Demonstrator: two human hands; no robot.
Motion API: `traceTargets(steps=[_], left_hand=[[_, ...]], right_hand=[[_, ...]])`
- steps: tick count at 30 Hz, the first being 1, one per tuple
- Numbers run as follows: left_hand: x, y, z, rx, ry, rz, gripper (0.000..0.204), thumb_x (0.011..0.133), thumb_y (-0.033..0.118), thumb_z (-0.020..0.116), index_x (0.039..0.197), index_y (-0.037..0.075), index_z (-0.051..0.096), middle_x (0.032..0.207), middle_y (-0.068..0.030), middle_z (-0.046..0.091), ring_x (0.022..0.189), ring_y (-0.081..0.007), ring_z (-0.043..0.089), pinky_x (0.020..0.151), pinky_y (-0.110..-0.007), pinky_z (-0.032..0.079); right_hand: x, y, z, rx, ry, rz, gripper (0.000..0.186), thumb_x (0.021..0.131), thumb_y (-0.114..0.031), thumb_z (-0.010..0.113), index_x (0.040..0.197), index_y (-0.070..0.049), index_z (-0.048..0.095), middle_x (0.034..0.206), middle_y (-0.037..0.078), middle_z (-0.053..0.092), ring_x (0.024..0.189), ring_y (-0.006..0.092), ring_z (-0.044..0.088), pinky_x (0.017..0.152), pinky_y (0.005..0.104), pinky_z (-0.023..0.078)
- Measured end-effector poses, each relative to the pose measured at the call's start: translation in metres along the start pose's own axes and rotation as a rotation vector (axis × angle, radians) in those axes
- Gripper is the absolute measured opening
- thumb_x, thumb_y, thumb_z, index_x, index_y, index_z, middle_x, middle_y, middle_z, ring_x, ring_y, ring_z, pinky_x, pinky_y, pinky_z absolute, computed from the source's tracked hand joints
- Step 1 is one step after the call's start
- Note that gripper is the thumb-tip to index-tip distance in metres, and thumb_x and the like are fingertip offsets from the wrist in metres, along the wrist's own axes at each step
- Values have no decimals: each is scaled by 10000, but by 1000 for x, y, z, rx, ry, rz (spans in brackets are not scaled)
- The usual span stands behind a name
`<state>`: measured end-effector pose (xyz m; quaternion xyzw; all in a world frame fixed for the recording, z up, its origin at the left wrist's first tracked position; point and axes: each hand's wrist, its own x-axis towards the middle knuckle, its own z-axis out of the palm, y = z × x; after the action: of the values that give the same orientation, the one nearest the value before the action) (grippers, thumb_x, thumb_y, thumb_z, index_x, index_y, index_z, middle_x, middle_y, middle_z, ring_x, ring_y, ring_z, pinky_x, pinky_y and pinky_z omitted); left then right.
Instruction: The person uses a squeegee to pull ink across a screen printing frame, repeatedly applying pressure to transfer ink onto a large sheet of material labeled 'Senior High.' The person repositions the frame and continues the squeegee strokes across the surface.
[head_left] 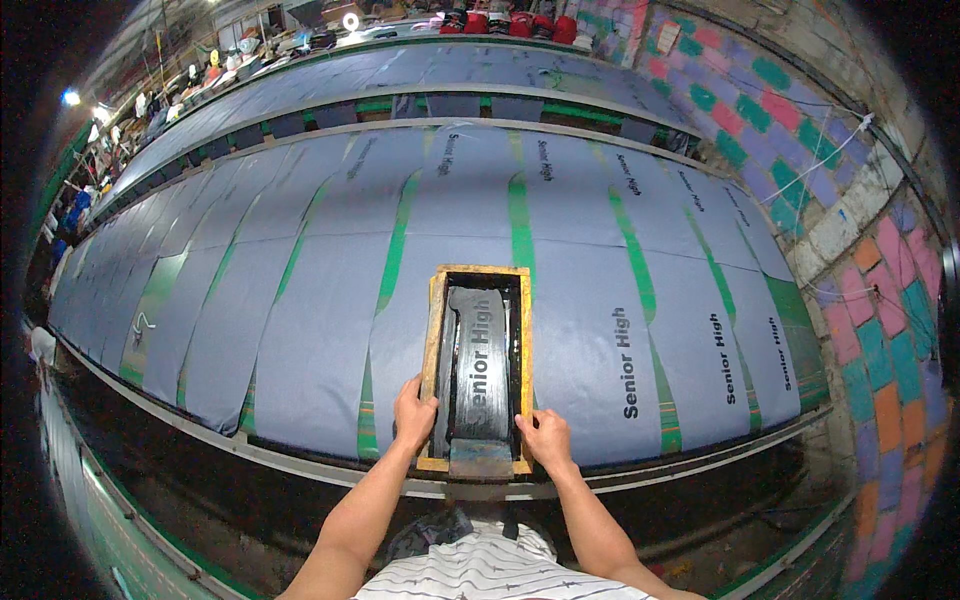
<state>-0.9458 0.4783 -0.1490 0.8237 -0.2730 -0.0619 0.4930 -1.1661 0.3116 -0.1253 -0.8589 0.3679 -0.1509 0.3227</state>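
Observation:
A narrow screen printing frame (pixel 528 330) with yellowish wooden sides lies on a grey-blue fabric piece near the table's front edge. Dark ink coats its inside, and black lettering shows on the mesh (pixel 475 350). My left hand (pixel 413 412) is closed round the frame's left side, near its lower end. On the opposite side, my right hand (pixel 546 438) grips the wood a little lower, thumb on top. A flat blue-grey squeegee (pixel 480 458) rests across the near end of the frame, between my hands, touched by neither. Printed fabric pieces (pixel 590 370) lie to the right.
Unprinted fabric pieces (pixel 310 350) line the long green table (pixel 365 410) to the left. A metal rail (pixel 300 465) runs along its front edge. Another fabric-covered table (pixel 400 68) stands behind. A painted brick wall (pixel 880 340) borders the right end. Red bundles (pixel 520 25) sit far back.

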Motion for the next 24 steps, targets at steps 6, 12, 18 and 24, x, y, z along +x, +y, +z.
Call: traceTargets(steps=[6, 12, 18, 24], left_hand=[[0, 0, -1, 18, -11, -35, 542, 750, 64, 669, 1286, -5, 620, 1136, -218, 656, 1067, -407, 633, 948, -451, 497], [0, -5, 1, 9, -3, -24, 547, 751, 83, 662, 1283, -36, 611, 1145, -237, 649, 1075, -418, 625, 966, -452, 492], [-1, -1, 1, 0, -22, -41, 532, 758, 86, 643, 1270, -52, 602, 1154, -249, 635, 1098, -427, 609, 977, -457, 482], [0, -9, -2, 8, -34, -1, 535, 769, 82, 635, 1282, -59, 581, 1137, -251, 620, 1096, -436, 599, 975, -467, 477]], right_hand=[[-11, -23, -18, -76, -29, -70, 403, 935, -350, 690, 1058, 33, 696, 1010, 264, 654, 931, 441, 632, 818, 513, 514], [-52, -73, -40, -63, -292, -613, 384, 873, -258, 743, 1155, -7, 673, 1127, 188, 655, 1031, 377, 623, 907, 462, 507], [-49, -79, -14, -219, -210, -569, 297, 752, -82, 726, 1037, -20, 671, 1038, 133, 674, 1019, 345, 627, 895, 449, 505], [-27, -83, -9, -185, -219, -540, 185, 732, -34, 697, 901, -7, 628, 942, 157, 666, 950, 364, 622, 864, 448, 509]])
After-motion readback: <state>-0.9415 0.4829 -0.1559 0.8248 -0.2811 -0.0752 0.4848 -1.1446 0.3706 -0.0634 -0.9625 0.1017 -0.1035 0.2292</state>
